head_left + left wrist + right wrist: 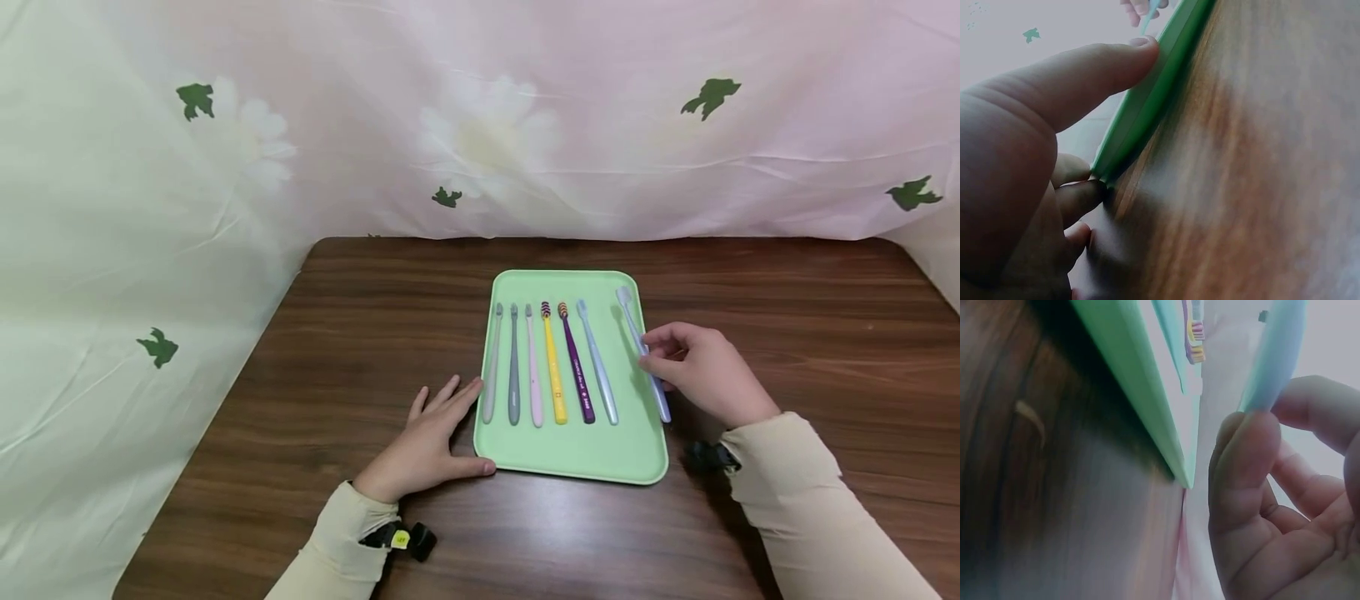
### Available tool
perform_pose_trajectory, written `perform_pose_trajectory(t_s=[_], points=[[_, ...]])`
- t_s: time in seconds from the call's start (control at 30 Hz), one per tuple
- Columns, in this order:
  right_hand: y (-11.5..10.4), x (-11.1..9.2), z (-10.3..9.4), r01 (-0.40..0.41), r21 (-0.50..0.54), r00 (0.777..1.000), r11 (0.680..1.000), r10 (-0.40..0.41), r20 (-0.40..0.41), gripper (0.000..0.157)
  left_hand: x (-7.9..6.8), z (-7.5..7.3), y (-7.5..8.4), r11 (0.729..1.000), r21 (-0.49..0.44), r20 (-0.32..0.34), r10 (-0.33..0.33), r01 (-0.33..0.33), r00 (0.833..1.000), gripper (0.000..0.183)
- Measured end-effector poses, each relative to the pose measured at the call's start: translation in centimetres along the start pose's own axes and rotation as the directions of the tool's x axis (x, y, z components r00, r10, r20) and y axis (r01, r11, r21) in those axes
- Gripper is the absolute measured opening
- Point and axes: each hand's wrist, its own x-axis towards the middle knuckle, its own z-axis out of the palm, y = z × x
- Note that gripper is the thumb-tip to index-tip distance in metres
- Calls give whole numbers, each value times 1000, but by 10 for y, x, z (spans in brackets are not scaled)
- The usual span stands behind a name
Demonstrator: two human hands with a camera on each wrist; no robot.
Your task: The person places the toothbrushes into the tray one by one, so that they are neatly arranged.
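Observation:
Above the right edge of a light green tray (pixel 570 454), my right hand (pixel 708 375) pinches a pale blue-lavender toothbrush (pixel 631 317) between thumb and fingers, its head pointing away from me. In the right wrist view the handle (pixel 1280 350) rises out of that pinch. My left hand (pixel 427 450), fingers spread, touches the tray's left side, with the thumb at the near left corner. On the tray lie a light grey toothbrush (pixel 492 375), a dark grey one (pixel 513 375), a pink one (pixel 535 375), a yellow one (pixel 555 375), a purple one (pixel 577 371) and a light blue one (pixel 600 371).
The tray lies on a dark brown wooden table (pixel 360 333). Behind and to the left hangs a pale cloth (pixel 360 83) with flowers and green bird shapes, meeting the table's far edge. Dark wrist straps (pixel 712 457) sit at both sleeves.

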Motion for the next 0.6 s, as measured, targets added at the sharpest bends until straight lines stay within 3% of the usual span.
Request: perform_pose_trajectory(t_s=[0.27, 0.6], points=[[-5, 9, 12, -17, 60, 999, 998, 14, 42, 35, -1, 0, 0, 1000, 7, -2, -9, 9, 1000, 107], [-7, 17, 20, 5, -7, 998, 1000, -4, 67, 32, 0, -2, 3, 1000, 11, 9, -13, 13, 1000, 106]])
